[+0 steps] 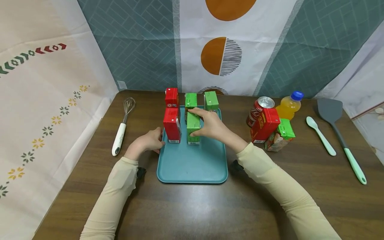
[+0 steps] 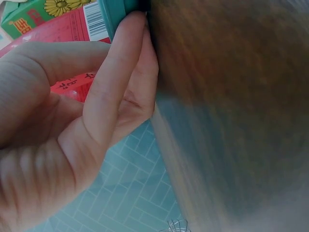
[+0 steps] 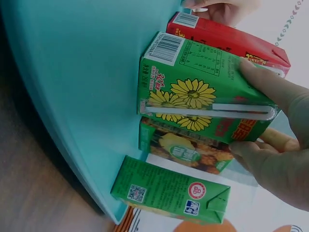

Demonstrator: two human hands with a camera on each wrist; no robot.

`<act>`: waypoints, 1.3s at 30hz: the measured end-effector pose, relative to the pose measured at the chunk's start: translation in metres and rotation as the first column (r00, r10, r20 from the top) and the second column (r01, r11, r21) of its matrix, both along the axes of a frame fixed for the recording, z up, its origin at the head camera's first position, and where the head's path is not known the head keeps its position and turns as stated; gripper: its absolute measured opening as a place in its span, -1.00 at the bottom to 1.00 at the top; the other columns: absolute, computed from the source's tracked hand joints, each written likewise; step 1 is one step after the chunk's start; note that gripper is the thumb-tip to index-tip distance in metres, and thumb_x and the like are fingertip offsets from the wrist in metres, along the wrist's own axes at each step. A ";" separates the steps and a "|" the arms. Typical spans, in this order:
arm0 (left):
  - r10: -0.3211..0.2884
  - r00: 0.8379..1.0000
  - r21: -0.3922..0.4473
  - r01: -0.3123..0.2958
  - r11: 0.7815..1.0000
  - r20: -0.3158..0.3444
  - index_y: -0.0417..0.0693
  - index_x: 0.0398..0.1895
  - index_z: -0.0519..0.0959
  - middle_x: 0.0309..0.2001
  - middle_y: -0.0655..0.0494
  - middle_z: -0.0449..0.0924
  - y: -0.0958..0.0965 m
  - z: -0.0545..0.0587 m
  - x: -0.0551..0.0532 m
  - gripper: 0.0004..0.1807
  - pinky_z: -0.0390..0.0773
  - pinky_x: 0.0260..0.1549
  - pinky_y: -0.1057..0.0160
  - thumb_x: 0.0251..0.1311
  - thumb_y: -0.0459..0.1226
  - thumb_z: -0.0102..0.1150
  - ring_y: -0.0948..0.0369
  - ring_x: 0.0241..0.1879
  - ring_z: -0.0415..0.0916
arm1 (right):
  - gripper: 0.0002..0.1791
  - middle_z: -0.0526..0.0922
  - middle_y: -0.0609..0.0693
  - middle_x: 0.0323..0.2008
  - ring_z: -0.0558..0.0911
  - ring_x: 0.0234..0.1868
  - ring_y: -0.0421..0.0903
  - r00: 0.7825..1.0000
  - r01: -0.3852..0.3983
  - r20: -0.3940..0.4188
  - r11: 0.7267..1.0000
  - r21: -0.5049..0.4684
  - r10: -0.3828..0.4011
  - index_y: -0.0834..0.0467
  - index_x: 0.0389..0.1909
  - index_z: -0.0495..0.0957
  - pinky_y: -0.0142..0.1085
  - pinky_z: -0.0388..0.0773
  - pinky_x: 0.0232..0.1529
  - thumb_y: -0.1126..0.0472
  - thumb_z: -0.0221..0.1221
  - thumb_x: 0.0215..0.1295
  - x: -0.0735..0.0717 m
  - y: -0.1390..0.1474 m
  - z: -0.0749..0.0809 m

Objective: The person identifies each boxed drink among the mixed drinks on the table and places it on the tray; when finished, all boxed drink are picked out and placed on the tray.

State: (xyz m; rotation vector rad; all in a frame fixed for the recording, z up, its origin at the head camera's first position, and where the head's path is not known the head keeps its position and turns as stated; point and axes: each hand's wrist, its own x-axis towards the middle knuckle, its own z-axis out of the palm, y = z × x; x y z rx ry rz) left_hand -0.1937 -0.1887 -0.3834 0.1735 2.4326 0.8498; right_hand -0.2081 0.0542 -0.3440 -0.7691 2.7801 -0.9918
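Whisk [image 1: 120, 131] left of tray [image 1: 192, 168]; soda can [image 1: 254, 115], juice bottle [image 1: 288, 108] right. Red cartons [image 1: 172, 126] just beside held green carton [image 1: 193, 124], rear green cartons [image 1: 211, 99] behind. Right hand [image 1: 211, 125] reaches in from right, left hand [image 1: 150, 140] low at left rim. Right thumb and fingers carton-width apart, gripping held green carton's upper part, upright on or just above tray; left pinches tray rim, nearly closed.

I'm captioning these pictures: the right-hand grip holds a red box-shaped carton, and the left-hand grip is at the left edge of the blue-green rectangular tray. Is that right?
The colour is wrong: the right-hand grip holds a green box-shaped carton, as the right wrist view shows. The left-hand grip is indeed at the left edge of the blue-green tray.
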 end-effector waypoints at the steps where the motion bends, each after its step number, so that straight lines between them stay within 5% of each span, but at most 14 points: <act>1: -0.001 1.000 0.002 0.001 1.000 -0.001 -0.39 0.02 0.16 -0.27 -0.20 0.36 0.001 0.000 -0.001 -0.63 0.66 -0.43 0.23 0.24 -0.40 0.00 0.06 -0.37 0.56 | -0.10 0.33 0.08 0.30 0.32 0.29 0.00 1.000 -0.005 -0.004 1.000 0.001 0.005 0.11 0.30 0.31 -0.03 0.41 0.18 0.11 0.47 -0.14 0.000 0.001 -0.001; 5: -0.017 1.000 0.001 0.017 1.000 -0.002 -0.39 0.02 0.16 -0.30 -0.19 0.35 0.001 -0.002 -0.003 -0.64 0.66 -0.44 0.23 0.24 -0.40 0.00 0.07 -0.39 0.56 | -0.11 0.31 0.07 0.32 0.30 0.31 -0.01 1.000 -0.014 0.001 1.000 -0.016 0.014 0.09 0.31 0.30 0.03 0.30 0.25 0.11 0.46 -0.12 -0.001 0.005 -0.004; 13: -0.009 1.000 0.015 0.009 1.000 -0.008 -0.40 0.00 0.17 -0.28 -0.20 0.35 -0.004 0.000 -0.001 -0.64 0.66 -0.44 0.23 0.24 -0.40 -0.01 0.08 -0.40 0.56 | -0.08 0.23 0.04 0.36 0.26 0.34 -0.03 0.999 -0.052 0.001 0.996 -0.067 0.052 0.08 0.36 0.21 -0.06 0.44 0.15 0.07 0.42 -0.05 -0.001 0.005 -0.006; 19: -0.004 1.000 0.023 0.004 1.000 0.000 -0.39 0.01 0.17 -0.27 -0.20 0.37 -0.002 -0.001 0.000 -0.65 0.66 -0.45 0.23 0.24 -0.40 0.00 0.08 -0.39 0.55 | -0.11 0.29 -0.04 0.33 0.30 0.31 -0.01 0.999 0.024 0.031 0.990 -0.137 -0.020 -0.03 0.36 0.21 -0.01 0.35 0.22 0.01 0.39 -0.01 0.009 0.019 0.002; 28: -0.003 1.000 0.013 0.003 1.000 0.012 -0.38 0.02 0.17 -0.25 -0.21 0.38 0.000 0.000 -0.002 -0.63 0.66 -0.42 0.22 0.24 -0.40 0.00 0.08 -0.38 0.56 | -0.23 0.45 -0.01 0.20 0.47 0.15 -0.03 0.988 0.010 -0.153 0.989 -0.150 -0.033 0.07 0.26 0.35 -0.12 0.49 0.11 0.09 0.41 -0.02 0.033 0.065 0.019; 34: -0.024 1.000 0.020 0.023 1.000 0.016 -0.39 -0.02 0.17 -0.29 -0.21 0.36 0.000 0.003 0.000 -0.64 0.66 -0.45 0.25 0.23 -0.39 0.02 0.08 -0.42 0.56 | -0.25 0.48 0.01 0.16 0.47 0.15 -0.03 0.953 -0.004 -0.302 0.997 -0.083 -0.022 0.05 0.21 0.40 -0.06 0.51 0.07 0.17 0.44 -0.09 0.053 0.107 0.033; 39: -0.021 1.000 0.027 0.021 0.999 0.017 -0.41 0.01 0.16 -0.28 -0.22 0.35 0.000 0.002 -0.002 -0.62 0.66 -0.45 0.24 0.22 -0.40 0.02 0.06 -0.39 0.56 | -0.18 0.49 -0.04 0.16 0.45 0.15 -0.10 0.907 0.024 -0.419 0.998 -0.050 -0.043 0.02 0.20 0.42 -0.53 0.42 0.07 0.28 0.49 -0.21 0.058 0.151 0.042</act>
